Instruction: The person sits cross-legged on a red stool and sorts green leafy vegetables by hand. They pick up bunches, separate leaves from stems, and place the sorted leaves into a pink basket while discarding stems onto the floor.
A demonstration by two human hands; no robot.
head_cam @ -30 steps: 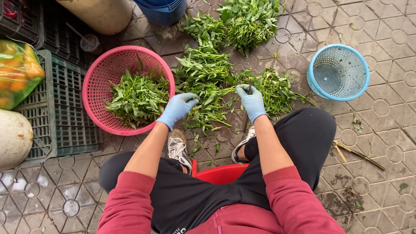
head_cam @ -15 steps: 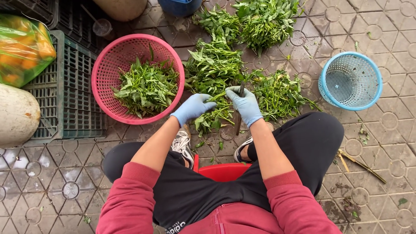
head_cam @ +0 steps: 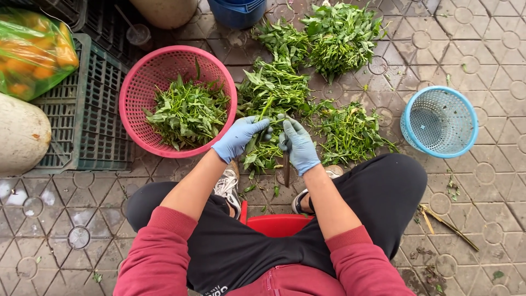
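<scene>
Patterned paving tiles (head_cam: 482,49) form the ground, strewn with heaps of leafy greens (head_cam: 339,33). Left hand (head_cam: 239,137) — blue-gloved, fingers closed around a green stem (head_cam: 265,109) — meets the right hand (head_cam: 299,145), likewise gloved, which is clamped on a dark-handled knife (head_cam: 286,170) pointing toward the body. Both work just above the nearest pile, between the pink basket (head_cam: 137,82) holding trimmed leaves and the blue basket (head_cam: 438,123). A dark crate (head_cam: 82,115) lies at far left — a red stool (head_cam: 279,225) shows between the knees.

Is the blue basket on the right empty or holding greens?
Empty: the blue basket stands upright, and only its bare mesh floor shows inside, no leaves.
</scene>
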